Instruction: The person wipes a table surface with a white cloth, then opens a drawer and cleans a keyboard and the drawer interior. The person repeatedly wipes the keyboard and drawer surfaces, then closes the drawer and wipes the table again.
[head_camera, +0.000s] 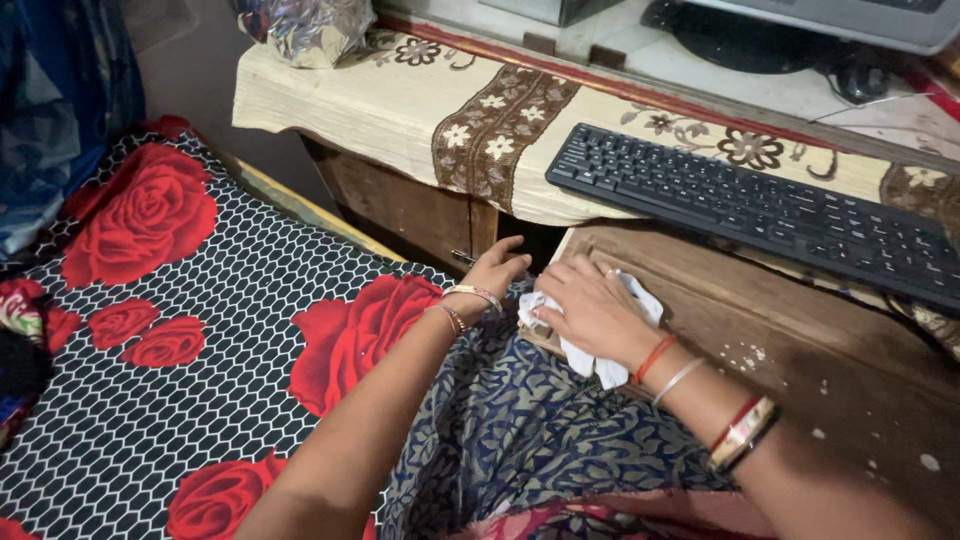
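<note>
Head view: the right hand (590, 312) lies flat, fingers spread, on a crumpled white cloth (585, 350) and presses it against the near left corner of a brown wooden pull-out shelf (800, 350). The cloth is bunched under the palm, with folds showing at the wrist side and beside the fingertips, so this hand holds the cloth by pressing down on it and not by pinching it. The left hand (497, 270) reaches to the shelf's left edge, fingers curled loosely round the dark gap below the bench (400, 110); whether it grips the wood or only rests there I cannot tell. Both wrists carry bangles.

The shelf shows pale specks and flecks (745, 355) to the right of the cloth, well apart from it. A black keyboard (760, 205) lies on the flowered beige cover that drapes the bench, just above the shelf. A bed sheet with red roses (150, 300) covers the bed at the left, and crinkled foil (310, 30) sits at the bench's far corner.

By my judgement the step in hand is wiping the shelf, begun at its left corner. The next move calls for steady downward pressure while the cloth is drawn rightward over the specked part, with the left hand steadying the shelf so it does not slide.
</note>
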